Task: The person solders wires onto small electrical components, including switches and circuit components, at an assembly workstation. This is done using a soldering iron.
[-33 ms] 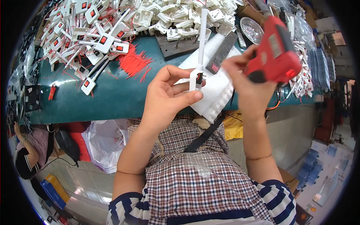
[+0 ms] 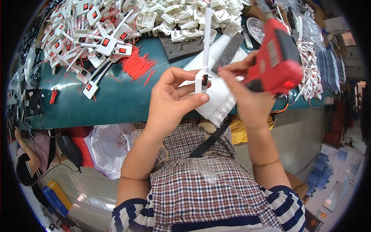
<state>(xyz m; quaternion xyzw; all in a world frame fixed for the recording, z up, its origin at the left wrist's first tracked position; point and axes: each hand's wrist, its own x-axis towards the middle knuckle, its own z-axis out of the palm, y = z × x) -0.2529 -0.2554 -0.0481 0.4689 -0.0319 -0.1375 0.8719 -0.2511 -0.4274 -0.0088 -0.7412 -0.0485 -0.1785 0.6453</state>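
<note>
The left hand (image 2: pixel 168 94) pinches a white case (image 2: pixel 198 87) between thumb and fingers, holding it over the front of the green table (image 2: pixel 77 110), just above a white pad (image 2: pixel 218 102). A dark switch (image 2: pixel 205 80) sits in the case, and a white tube (image 2: pixel 207 38) rises from its top, nearly upright. The right hand (image 2: pixel 253 100) is closed around a red tool (image 2: pixel 272 58) (both are blurred, so the exact grip of each finger is hard to read), to the right of the case and apart from it. Beyond the hands lie a dark block (image 2: pixel 176 50), a heap of white shells (image 2: pixel 179 19) and, near the right edge of the shells, a round dish (image 2: pixel 255 30). Red wires (image 2: pixel 137 65) lie loose on the left, beside a pile of switch units (image 2: pixel 104 44).
</note>
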